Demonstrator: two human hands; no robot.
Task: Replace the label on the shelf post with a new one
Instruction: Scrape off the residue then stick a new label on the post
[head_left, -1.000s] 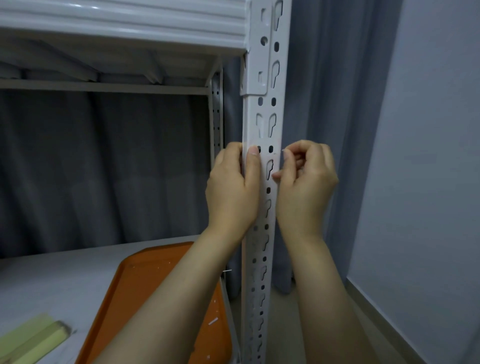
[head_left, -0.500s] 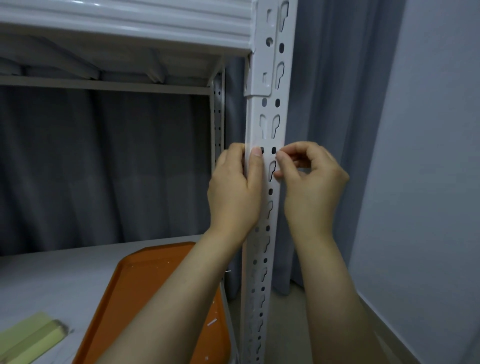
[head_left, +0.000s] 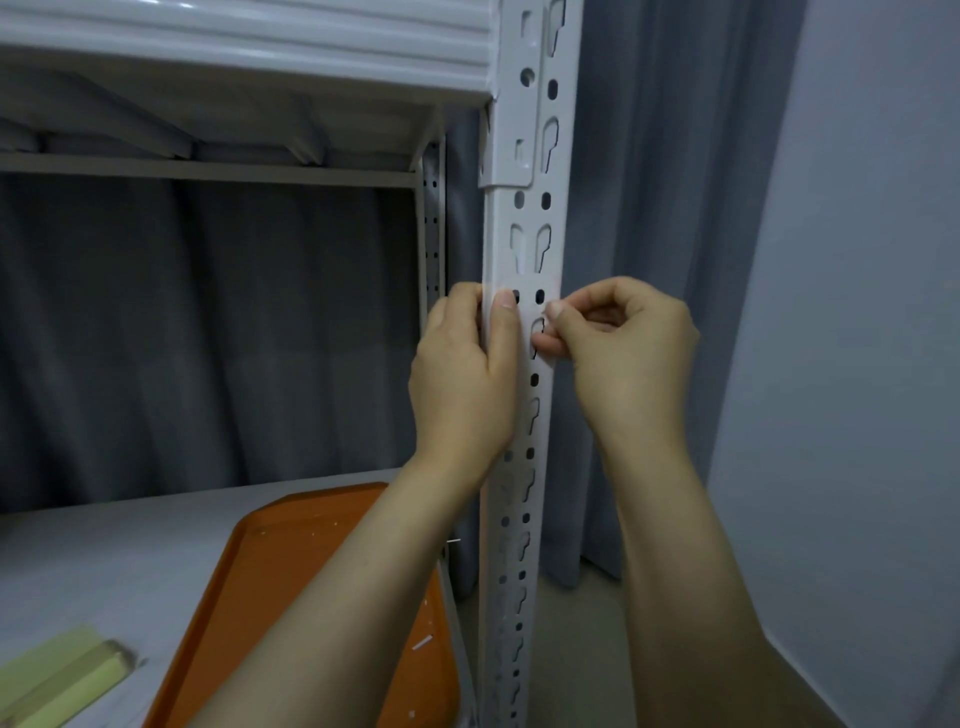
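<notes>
A white perforated shelf post (head_left: 530, 218) runs top to bottom through the middle of the view. My left hand (head_left: 467, 379) wraps around its left edge at mid-height, thumb pressed flat on its front face. My right hand (head_left: 618, 353) is at the post's right edge at the same height, thumb and forefinger pinched together on a small pale label (head_left: 548, 332) at the post's face. The label is almost the post's colour and mostly hidden by my fingers; I cannot tell how much of it sticks.
An orange tray (head_left: 322, 587) with small white scraps lies on the lower shelf board (head_left: 104, 551). Pale yellow-green strips (head_left: 57, 680) lie at the bottom left. The upper shelf (head_left: 249, 47) spans overhead. Grey curtain (head_left: 660, 208) hangs behind, a wall (head_left: 857, 312) stands right.
My right hand's pinched fingertips have shifted left from the post's right edge onto its front face. My left hand has kept its grip on the post.
</notes>
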